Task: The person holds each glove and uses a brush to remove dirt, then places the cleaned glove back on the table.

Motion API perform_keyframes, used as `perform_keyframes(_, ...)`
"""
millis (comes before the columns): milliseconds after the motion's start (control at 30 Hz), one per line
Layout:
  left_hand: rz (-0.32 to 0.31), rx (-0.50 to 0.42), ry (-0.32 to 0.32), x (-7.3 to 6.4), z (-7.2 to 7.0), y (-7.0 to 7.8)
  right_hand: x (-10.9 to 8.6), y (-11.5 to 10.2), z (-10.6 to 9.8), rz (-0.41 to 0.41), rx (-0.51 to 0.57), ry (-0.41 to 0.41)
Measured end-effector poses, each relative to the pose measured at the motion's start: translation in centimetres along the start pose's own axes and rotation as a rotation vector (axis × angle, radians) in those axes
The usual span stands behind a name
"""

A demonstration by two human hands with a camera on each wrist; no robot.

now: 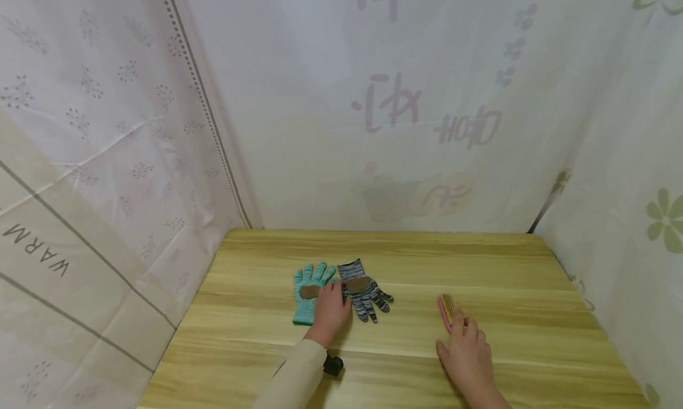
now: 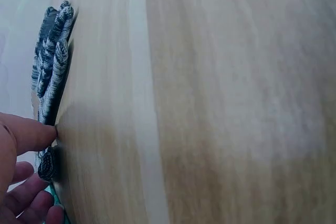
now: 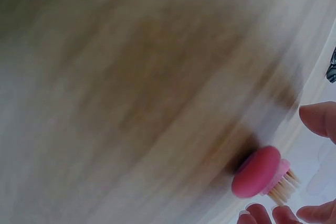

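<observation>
On the table lie a teal glove (image 1: 305, 311) and a grey-and-black striped glove (image 1: 368, 299), flat, each with a brown patch. My left hand (image 1: 332, 311) is over the place where the gloves meet. In the left wrist view its thumb and fingers are spread on either side of a dark part of the striped glove (image 2: 46, 165); the teal glove (image 2: 55, 199) shows behind the fingers. Over on the right, a pink brush (image 1: 447, 311) lies with tan bristles up. My right hand (image 1: 469, 355) reaches over its near end, thumb and fingers apart around the brush (image 3: 257, 171).
The wood-grain table (image 1: 395, 361) meets a hanging printed cloth (image 1: 320, 130) at its back edge, and more cloth hangs on both sides. A black object (image 1: 333, 365) is at my left wrist.
</observation>
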State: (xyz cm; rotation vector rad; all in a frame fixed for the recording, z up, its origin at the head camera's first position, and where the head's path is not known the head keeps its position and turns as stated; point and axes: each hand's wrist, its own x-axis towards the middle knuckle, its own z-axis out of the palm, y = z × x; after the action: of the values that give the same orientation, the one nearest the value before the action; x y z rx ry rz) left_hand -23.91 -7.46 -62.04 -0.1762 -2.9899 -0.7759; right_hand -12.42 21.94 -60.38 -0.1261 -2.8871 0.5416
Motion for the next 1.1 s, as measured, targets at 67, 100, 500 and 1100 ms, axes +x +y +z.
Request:
perform_keyframes(67,-0.005,0.022,0.001,0.1,0.0,0.0,0.0,0.1,-0.1,0.005,-0.009,-0.003)
perform_keyframes(100,-0.005,0.026,0.005,0.2,0.1,0.1,0.0,0.2,-0.1,0.009,-0.013,-0.003)
perform_keyframes(500,-0.076,-0.024,0.010,0.8,-0.2,0.4,0.1,0.7,-0.9,0.088,-0.008,-0.093)
perform_keyframes(1100,-0.163,-0.184,0.035,1.2,-0.3,0.3,0.3,1.4,-1.5,0.114,0.012,-0.246)
